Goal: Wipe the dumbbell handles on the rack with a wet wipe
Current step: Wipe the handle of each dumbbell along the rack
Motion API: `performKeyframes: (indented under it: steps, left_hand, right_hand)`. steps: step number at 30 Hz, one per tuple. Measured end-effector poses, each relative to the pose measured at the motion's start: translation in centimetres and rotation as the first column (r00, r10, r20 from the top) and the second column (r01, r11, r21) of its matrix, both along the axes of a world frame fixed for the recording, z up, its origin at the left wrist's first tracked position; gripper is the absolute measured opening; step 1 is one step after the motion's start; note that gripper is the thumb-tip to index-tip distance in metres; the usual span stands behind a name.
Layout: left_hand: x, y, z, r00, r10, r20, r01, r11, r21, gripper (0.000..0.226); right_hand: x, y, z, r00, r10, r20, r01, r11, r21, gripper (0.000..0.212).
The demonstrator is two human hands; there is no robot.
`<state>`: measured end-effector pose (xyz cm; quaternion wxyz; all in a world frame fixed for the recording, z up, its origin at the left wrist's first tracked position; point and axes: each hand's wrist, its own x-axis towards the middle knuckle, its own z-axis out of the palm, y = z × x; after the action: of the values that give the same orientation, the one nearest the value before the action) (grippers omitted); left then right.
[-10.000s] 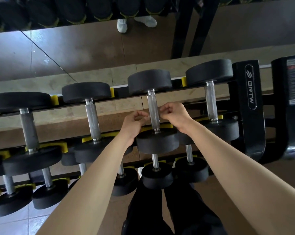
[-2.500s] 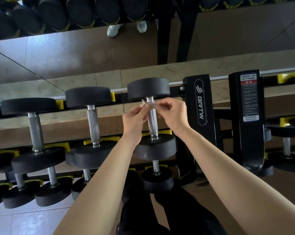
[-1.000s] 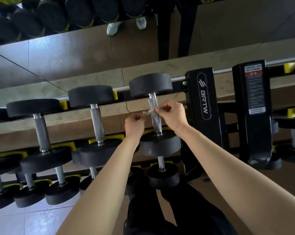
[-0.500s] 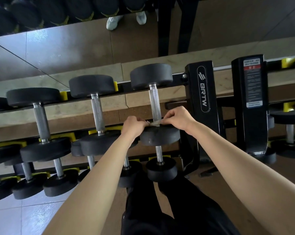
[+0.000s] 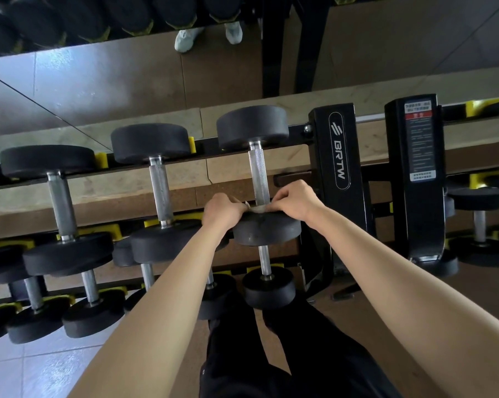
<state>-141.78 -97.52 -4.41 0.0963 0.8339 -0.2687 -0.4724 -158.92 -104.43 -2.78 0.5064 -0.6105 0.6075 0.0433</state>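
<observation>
Right now both arms reach out over the top tier of the rack (image 5: 298, 133), and the hands meet at the last dumbbell (image 5: 267, 229) in the row, the one just beside the black upright (image 5: 338, 150) lettered BRTW. The left hand (image 5: 224, 209) and the right hand (image 5: 295, 201) each have their fingers curled in, pinching an end of the wet wipe (image 5: 255, 208) between them. The wipe is a thin pale strip (crumpled, with little of it showing) drawn across the near end of the knurled handle (image 5: 259, 176), right where the metal meets the near black head. Whether it runs fully round the bar I cannot tell. Above the hands the handle is bare up to the far head.

To the left on the same tier lie two more dumbbells, a middle one (image 5: 160, 185) and a larger one (image 5: 60, 202), resting in yellow cradles (image 5: 192, 145). Smaller dumbbells (image 5: 268, 287) sit on the tier below. A second upright (image 5: 419, 145) with a printed label stands further right. Behind the rack a mirror (image 5: 99, 76) shows a pair of pale shoes (image 5: 188, 38).
</observation>
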Motion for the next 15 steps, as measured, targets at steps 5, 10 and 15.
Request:
performKeyframes:
  steps: [5,10,15]
  left_hand:
    - [-0.7,0.4,1.2,0.965,-0.106,-0.24,0.075,0.988,-0.133,0.016]
    - [0.6,-0.7,0.1,0.996,-0.077,-0.053,0.062,0.969,-0.238,0.014]
    - [1.5,-3.6,-1.0,0.928,0.223,-0.298,-0.312,0.903,-0.295,0.015]
  right_hand:
    - [-2.7,-1.2,-0.9,0.99,-0.129,-0.047,0.128,0.991,-0.036,0.01]
    - [-4.1,-2.3,-1.6,0.878,-0.465,0.11,0.478,0.859,-0.184,0.005]
    - [-1.5,-3.9,-1.6,0.748,-0.555,0.364,0.583,0.812,0.04,0.012]
